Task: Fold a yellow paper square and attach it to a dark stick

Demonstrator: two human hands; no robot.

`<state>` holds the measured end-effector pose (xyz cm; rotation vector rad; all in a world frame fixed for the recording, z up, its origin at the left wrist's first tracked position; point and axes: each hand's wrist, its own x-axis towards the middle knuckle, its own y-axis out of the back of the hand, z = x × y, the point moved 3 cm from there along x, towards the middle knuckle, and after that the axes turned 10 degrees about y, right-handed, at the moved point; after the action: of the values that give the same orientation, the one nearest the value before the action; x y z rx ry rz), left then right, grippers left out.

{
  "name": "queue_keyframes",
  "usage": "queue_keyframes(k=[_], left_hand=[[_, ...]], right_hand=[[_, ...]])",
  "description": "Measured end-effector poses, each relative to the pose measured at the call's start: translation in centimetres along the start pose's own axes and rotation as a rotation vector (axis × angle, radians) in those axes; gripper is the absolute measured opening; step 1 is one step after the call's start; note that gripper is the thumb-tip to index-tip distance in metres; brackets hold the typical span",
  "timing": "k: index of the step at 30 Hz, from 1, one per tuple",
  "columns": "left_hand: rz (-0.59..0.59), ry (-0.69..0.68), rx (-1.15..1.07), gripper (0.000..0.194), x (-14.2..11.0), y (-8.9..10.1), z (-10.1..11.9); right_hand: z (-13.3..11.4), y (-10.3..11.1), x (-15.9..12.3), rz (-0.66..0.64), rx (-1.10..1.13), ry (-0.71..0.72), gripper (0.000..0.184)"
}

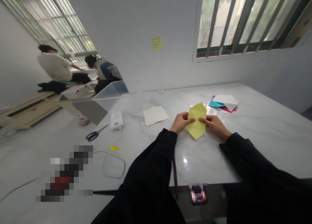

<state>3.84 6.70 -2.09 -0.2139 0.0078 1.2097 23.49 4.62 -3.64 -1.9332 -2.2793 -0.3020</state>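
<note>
People at far left: two people (73, 69) sit low by a barred window, well apart from the table, at work of their own.
Clear bin: a see-through plastic box (110, 94) stands at the far left end of the marble table (255, 129).
Scissors: black-handled scissors (95, 134) lie near the table's left edge, blades pointing right and far.
White device: a small white unit (116, 120) sits just right of the scissors, its cable (113, 164) looping toward the near edge past a yellow tag (114, 148).
White sheet: a square of white paper (155, 115) lies flat, left of the hands and apart from them.
Left hand: the left hand (180, 121), in a black sleeve, pinches the left edge of the yellow paper, thumb on top, fingers curled narrow.
Yellow paper: a folded yellow paper (197, 120) lies on the table between both hands, points aimed far and near, touching the fingertips on each side.
Right hand: the right hand (214, 124) presses the paper's right edge, thumb and forefinger closed on it.
Paper pile: white, blue and red sheets (223, 103) lie stacked further off, to the right of the yellow paper.
Wall note: a yellow sticky note (157, 43) hangs on the far wall.
</note>
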Motion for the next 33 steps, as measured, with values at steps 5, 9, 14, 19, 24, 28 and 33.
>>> queue_keyframes(k=[5, 9, 14, 19, 24, 28, 33], left_hand=[[-0.009, -0.014, 0.013, 0.046, 0.0, 0.0, -0.3], [-0.001, -0.015, 0.004, 0.047, 0.0, -0.1, 0.0], [0.009, -0.017, 0.030, 0.045, 0.1, 0.0, 0.7], [0.021, -0.017, 0.061, 0.042, 0.0, 0.0, 1.2], [0.026, -0.014, 0.077, 0.041, -0.4, -0.1, 1.6], [0.024, -0.015, 0.068, 0.042, -0.3, -0.1, 1.6], [0.024, -0.003, 0.065, 0.044, 0.1, 0.1, 1.2]], right_hand=[[0.2, 0.1, -0.2, -0.009, -0.029, -0.004, 0.045], [0.2, 0.1, 0.1, 0.000, -0.009, 0.013, 0.047], [-0.2, -0.2, 0.8, 0.007, -0.008, 0.056, 0.050], [-0.2, -0.4, 1.3, 0.004, 0.022, 0.073, 0.047], [0.1, -0.3, 1.4, 0.008, 0.027, 0.085, 0.046], [0.2, -0.3, 1.4, 0.020, 0.058, 0.069, 0.045], [-0.3, -0.4, 1.3, 0.021, 0.069, 0.060, 0.046]])
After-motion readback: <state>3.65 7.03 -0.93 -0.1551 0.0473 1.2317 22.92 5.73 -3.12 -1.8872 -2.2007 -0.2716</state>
